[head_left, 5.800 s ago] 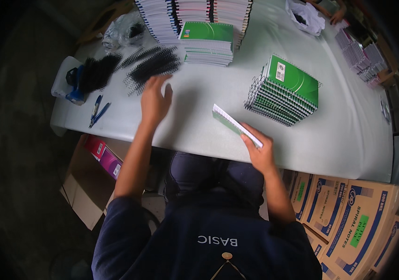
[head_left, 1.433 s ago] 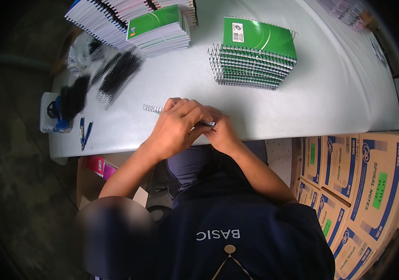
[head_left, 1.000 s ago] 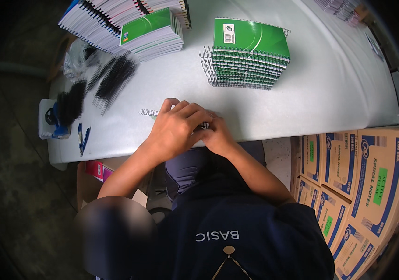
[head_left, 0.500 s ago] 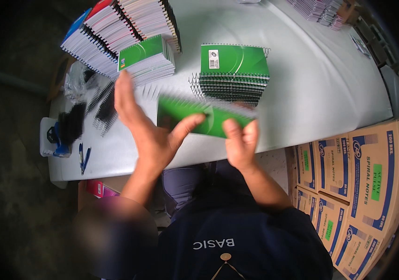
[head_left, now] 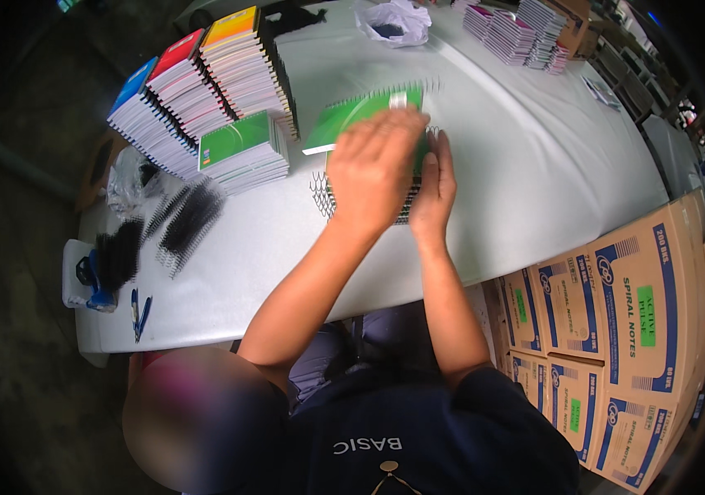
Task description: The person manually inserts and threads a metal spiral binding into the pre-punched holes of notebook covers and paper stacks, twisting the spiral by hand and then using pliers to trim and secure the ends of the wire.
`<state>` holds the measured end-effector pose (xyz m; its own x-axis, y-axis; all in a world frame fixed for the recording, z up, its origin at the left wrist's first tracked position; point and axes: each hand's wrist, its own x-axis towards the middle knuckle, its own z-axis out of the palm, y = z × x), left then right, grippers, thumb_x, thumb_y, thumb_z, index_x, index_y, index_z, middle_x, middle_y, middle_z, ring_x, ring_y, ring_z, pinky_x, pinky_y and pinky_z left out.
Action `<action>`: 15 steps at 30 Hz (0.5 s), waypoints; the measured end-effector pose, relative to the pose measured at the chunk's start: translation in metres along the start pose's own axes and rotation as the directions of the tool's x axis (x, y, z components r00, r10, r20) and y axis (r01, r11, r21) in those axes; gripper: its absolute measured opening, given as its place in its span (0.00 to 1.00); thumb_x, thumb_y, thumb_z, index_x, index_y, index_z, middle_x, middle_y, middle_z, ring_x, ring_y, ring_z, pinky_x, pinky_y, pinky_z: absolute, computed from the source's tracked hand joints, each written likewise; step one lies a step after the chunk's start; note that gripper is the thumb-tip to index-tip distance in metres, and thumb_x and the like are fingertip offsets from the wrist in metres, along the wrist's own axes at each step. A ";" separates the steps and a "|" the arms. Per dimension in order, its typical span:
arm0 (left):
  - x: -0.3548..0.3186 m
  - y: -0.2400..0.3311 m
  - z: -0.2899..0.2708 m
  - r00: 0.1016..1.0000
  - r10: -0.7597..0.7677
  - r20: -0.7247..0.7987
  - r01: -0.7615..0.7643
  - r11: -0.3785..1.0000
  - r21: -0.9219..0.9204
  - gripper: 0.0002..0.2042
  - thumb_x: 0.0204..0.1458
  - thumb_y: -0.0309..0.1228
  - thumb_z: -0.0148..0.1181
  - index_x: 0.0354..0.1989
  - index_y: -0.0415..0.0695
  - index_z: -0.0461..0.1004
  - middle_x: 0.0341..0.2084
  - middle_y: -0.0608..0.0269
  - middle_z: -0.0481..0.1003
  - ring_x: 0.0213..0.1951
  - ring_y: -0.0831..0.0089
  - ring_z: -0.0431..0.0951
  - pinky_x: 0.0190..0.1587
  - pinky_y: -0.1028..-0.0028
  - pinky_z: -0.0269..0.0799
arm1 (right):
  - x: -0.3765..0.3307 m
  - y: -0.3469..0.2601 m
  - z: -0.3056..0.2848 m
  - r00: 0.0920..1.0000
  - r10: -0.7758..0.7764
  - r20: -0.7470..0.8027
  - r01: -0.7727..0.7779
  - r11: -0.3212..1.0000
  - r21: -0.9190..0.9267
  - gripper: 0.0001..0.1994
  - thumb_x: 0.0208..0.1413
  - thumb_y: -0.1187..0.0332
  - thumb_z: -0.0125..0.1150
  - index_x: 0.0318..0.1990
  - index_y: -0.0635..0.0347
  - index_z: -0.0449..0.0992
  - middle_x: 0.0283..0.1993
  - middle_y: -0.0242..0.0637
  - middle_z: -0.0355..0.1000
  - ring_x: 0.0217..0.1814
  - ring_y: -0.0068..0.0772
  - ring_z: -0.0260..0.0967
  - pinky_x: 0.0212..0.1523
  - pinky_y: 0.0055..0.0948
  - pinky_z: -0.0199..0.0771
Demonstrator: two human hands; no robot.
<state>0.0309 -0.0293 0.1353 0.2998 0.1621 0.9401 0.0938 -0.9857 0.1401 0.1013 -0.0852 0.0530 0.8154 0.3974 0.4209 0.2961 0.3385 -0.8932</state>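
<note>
White tabletop (head_left: 534, 173), broad and curving with the lens, running from near left to far right. At mid-table, a green notebook (head_left: 352, 115) lying tilted on a pile of spiral notebooks (head_left: 323, 191). Left hand (head_left: 374, 169) spread flat over the notebook, fingers close together and pressing down, gripping nothing. Right hand (head_left: 435, 183) just beside it at the pile's right edge, fingers straight and together, touching the side of the pile. To the left, a short green-topped stack (head_left: 241, 153), and behind it leaning stacks with blue, red and orange covers (head_left: 195, 82). Near the left edge, loose black spiral coils (head_left: 183, 223), a blue tool (head_left: 92, 280) and pens (head_left: 139, 312). Far off, a crumpled plastic bag (head_left: 393, 21) and more notebook piles (head_left: 517, 33). Below the tabletop on the right, stacked cardboard boxes (head_left: 616, 313). Dark floor (head_left: 14, 396) on the left.
</note>
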 end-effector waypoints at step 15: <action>-0.077 -0.046 0.004 0.804 -0.520 -0.289 0.510 0.853 -0.116 0.12 0.56 0.31 0.55 0.23 0.40 0.65 0.24 0.64 0.66 0.28 0.75 0.63 0.34 0.75 0.62 | -0.001 0.011 0.007 0.947 -0.264 -0.183 0.245 0.962 -0.119 0.13 0.58 0.68 0.55 0.47 0.65 0.72 0.46 0.42 0.74 0.40 0.28 0.72 0.43 0.25 0.71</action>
<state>0.0075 0.0041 0.0545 -0.0818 0.6294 0.7728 0.1229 -0.7631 0.6345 0.1003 -0.0764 0.0436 0.7849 0.1314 0.6055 0.5441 0.3214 -0.7750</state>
